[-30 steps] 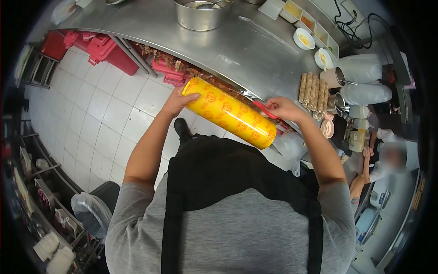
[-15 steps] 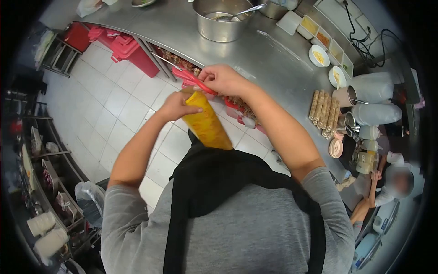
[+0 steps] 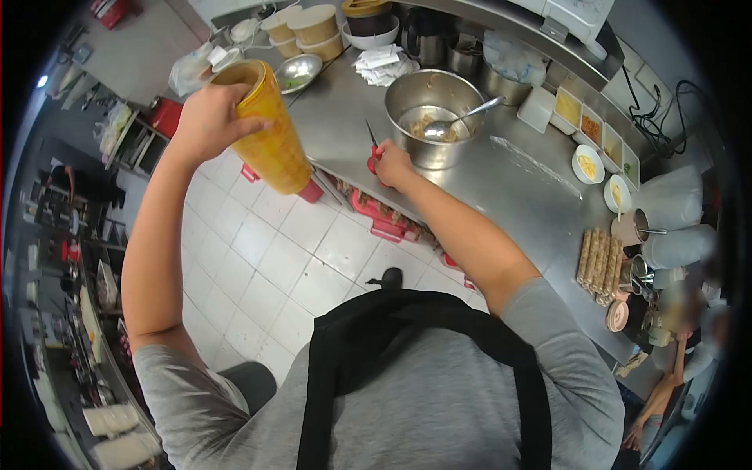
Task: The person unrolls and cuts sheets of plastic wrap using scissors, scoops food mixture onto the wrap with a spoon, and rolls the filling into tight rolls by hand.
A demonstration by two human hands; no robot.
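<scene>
My left hand (image 3: pixel 210 121) is wrapped round the upper end of a large yellow hollow cylinder (image 3: pixel 276 153), thumb on its near side. The cylinder is held up in the air, tilted, its wide top end facing up and away; I cannot make out what is inside. My right hand (image 3: pixel 394 166) is closed on red-handled scissors (image 3: pixel 374 157) at the counter's front edge, their dark blades pointing away from me. Just beyond that hand stands a steel pot (image 3: pixel 429 157) with a ladle (image 3: pixel 462 117) resting in some pale food.
The steel counter (image 3: pixel 509 184) carries a metal bowl (image 3: pixel 299 72), white papers (image 3: pixel 385 64), small white bowls (image 3: pixel 587 163), ingredient trays (image 3: pixel 591 125) and wrapped rolls (image 3: pixel 600 262). Red bins (image 3: pixel 384 227) sit beneath. Another person's arms (image 3: pixel 666 392) are at far right.
My hands were close together in front of my body. The left has carried the yellow cylinder up and left; the right has moved forward to the counter. The view now reaches farther along the counter.
</scene>
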